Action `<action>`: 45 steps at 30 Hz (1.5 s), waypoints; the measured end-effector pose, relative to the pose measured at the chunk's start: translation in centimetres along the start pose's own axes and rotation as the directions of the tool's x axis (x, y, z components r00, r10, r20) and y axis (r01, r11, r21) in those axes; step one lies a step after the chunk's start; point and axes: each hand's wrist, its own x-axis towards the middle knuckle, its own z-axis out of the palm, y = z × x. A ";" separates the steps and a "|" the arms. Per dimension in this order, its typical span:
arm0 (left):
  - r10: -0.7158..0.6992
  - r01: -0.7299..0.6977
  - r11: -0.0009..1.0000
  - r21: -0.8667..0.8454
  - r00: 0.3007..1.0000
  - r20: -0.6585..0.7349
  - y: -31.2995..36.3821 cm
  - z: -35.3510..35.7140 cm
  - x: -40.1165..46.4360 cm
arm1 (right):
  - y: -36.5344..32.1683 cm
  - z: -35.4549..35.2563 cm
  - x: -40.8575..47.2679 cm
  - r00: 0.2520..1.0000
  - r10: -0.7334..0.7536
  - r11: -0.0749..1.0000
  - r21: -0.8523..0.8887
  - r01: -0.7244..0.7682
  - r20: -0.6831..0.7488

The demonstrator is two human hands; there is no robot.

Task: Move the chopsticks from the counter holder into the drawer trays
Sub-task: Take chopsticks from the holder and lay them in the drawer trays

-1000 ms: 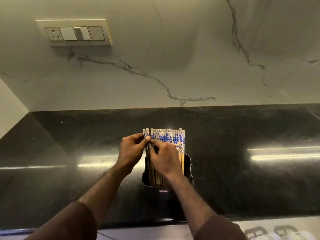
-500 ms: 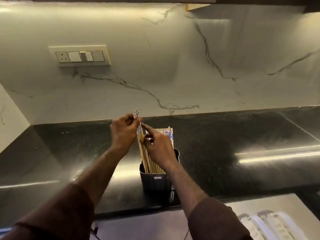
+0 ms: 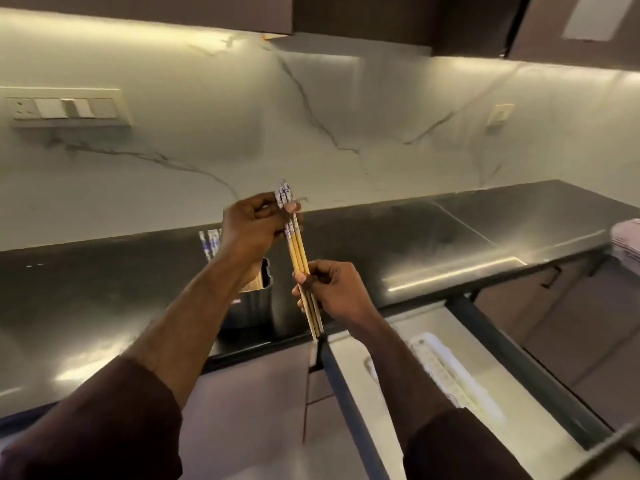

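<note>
A few wooden chopsticks (image 3: pixel 298 252) with blue-and-white patterned tops hang in the air above the counter's front edge. My left hand (image 3: pixel 254 230) pinches their patterned tops. My right hand (image 3: pixel 334 289) grips their lower shafts. The dark holder (image 3: pixel 254 304) stands on the black counter behind my left forearm, with more patterned chopstick tops (image 3: pixel 209 242) sticking out of it. Below the counter to the right, the drawer (image 3: pixel 460 327) stands pulled out, and a white tray (image 3: pixel 446 372) lies inside it.
The black counter (image 3: pixel 450 237) runs along a marble-look wall with a switch panel (image 3: pixel 65 107) at the left. A pink-white cloth (image 3: pixel 627 240) sits at the far right edge. Dark cabinets hang overhead. The drawer's dark frame rail (image 3: pixel 349 403) juts toward me.
A few chopsticks have come up and fully out of the holder. Both hands carried them to the right, and the view swung right, revealing the pulled-out drawer.
</note>
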 end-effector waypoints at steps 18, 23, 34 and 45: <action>-0.522 0.521 0.852 -0.049 0.853 -0.016 -25.2 24.7 -3.8 | 20.8 -25.5 -7.5 0.781 0.618 0.781 -0.175 -0.599 0.090; -0.624 0.630 0.763 0.148 0.777 -0.088 -34.5 25.5 -6.5 | 28.4 -25.7 -6.9 0.715 0.699 0.685 -0.309 -0.660 0.022; -0.317 -0.161 0.085 0.983 0.931 0.180 -43.7 22.7 -11.0 | 36.9 -20.2 -7.3 0.672 0.740 0.539 -0.571 -0.620 -0.031; -0.497 -0.429 -0.068 0.901 0.797 0.343 -44.5 22.1 -11.4 | 37.5 -19.2 -7.4 0.678 0.735 0.444 -0.756 -0.482 -0.001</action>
